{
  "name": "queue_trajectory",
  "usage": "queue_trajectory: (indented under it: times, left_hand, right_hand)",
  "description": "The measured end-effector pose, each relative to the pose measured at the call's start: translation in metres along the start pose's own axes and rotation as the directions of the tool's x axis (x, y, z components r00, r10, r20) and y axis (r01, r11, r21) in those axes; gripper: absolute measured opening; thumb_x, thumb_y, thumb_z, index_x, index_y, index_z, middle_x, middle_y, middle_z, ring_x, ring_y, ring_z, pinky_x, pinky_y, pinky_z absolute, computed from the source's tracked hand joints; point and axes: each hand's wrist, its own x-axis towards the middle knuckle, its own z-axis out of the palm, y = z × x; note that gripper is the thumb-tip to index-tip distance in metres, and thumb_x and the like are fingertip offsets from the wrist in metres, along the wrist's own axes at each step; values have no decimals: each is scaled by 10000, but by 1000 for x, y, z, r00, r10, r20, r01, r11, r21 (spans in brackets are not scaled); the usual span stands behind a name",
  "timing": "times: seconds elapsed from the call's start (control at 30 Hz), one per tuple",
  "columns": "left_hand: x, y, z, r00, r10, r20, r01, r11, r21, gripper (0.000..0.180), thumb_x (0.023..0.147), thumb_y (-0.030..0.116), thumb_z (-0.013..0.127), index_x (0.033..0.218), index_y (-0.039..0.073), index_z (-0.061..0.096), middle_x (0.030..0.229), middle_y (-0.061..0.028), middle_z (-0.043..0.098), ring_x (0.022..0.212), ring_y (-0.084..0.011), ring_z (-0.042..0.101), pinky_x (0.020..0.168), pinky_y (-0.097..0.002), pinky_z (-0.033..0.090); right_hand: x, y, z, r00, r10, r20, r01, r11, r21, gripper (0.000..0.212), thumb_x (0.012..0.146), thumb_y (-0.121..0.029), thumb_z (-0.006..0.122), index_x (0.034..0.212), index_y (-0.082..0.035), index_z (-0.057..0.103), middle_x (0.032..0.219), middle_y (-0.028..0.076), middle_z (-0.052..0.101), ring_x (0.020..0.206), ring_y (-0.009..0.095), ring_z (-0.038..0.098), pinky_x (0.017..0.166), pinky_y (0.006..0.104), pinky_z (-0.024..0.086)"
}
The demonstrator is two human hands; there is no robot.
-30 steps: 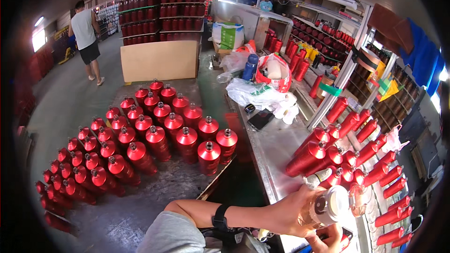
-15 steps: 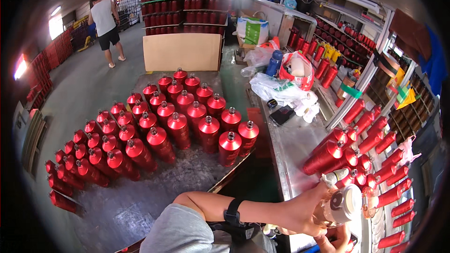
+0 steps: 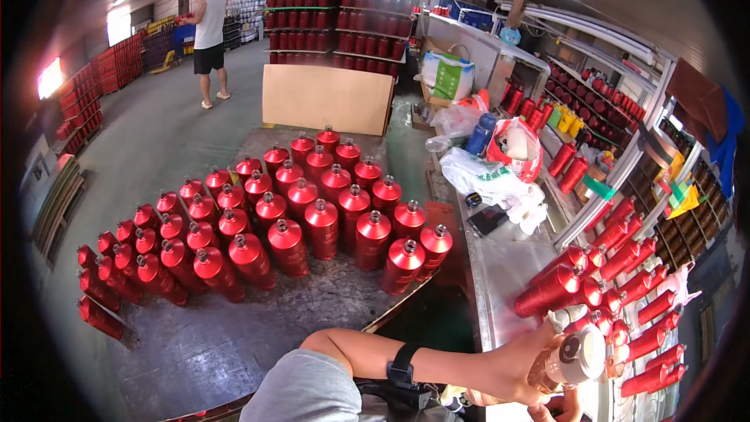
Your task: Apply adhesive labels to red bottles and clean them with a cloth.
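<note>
My left hand [image 3: 509, 365] is wrapped around a clear bottle [image 3: 558, 361] with a white cap, at the lower right over the metal bench. A black strap circles that wrist. A pale, crumpled-looking object [image 3: 567, 317] shows just beyond the fingers; its kind is unclear. Below the bottle is my right hand [image 3: 559, 408], its fingers curled and partly cut off by the lower edge; whether they grip anything is hidden. Shiny red bottles [image 3: 551, 289] stand in a group beyond the hands.
Rows of red bottles [image 3: 320, 227] with bare necks stand on a dark table [image 3: 195, 359] to the left. White plastic bags [image 3: 488, 180], a blue flask [image 3: 481, 133] and a black phone [image 3: 488, 219] lie along the bench [image 3: 500, 281]. Another person [image 3: 209, 31] stands at the far left.
The view has shifted, so the scene sits further right and lower. The far person now shows a red object in hand. My left hand keeps hold of the clear bottle.
</note>
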Motion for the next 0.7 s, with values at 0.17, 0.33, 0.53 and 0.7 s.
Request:
queue_trajectory:
  times: [0.17, 0.33, 0.53, 0.7]
  left_hand:
    - [2, 2, -3, 990, 143, -10, -135, 954, 269, 907, 658, -73, 708, 1411, 20, 212, 1250, -158, 518, 1136, -239, 514, 986, -354, 402]
    - [3, 8, -8, 994, 91, -64, -55, 903, 426, 894, 673, 12, 739, 1385, -28, 199, 1283, -179, 496, 1181, -273, 499, 1028, -373, 371]
    - [7, 8, -8, 984, 159, -86, -120, 932, 343, 844, 673, 67, 772, 1334, -39, 259, 1275, -193, 504, 1189, -281, 504, 1044, -388, 365]
    - [6, 8, -9, 993, 95, -74, -59, 919, 391, 854, 670, 78, 791, 1334, -34, 266, 1290, -197, 500, 1208, -280, 501, 1047, -395, 368]
  right_hand:
    - [2, 0, -10, 998, 34, 45, -38, 997, 74, 436, 865, -82, 723, 1245, 12, 532, 659, -40, 489, 569, 38, 393, 514, 192, 321]
    - [-2, 13, -19, 999, -49, 7, 48, 998, 50, 600, 878, -56, 678, 1420, -40, 420, 693, -28, 550, 534, 33, 377, 490, 187, 303]
    - [-4, 6, -22, 997, -49, -67, 50, 999, 11, 682, 874, -46, 658, 1480, -76, 347, 687, -42, 529, 508, 29, 356, 465, 184, 280]
    - [-4, 3, -20, 982, -163, -95, 157, 986, -64, 715, 856, -33, 679, 1482, -61, 334, 696, -45, 498, 550, 25, 368, 496, 178, 285]
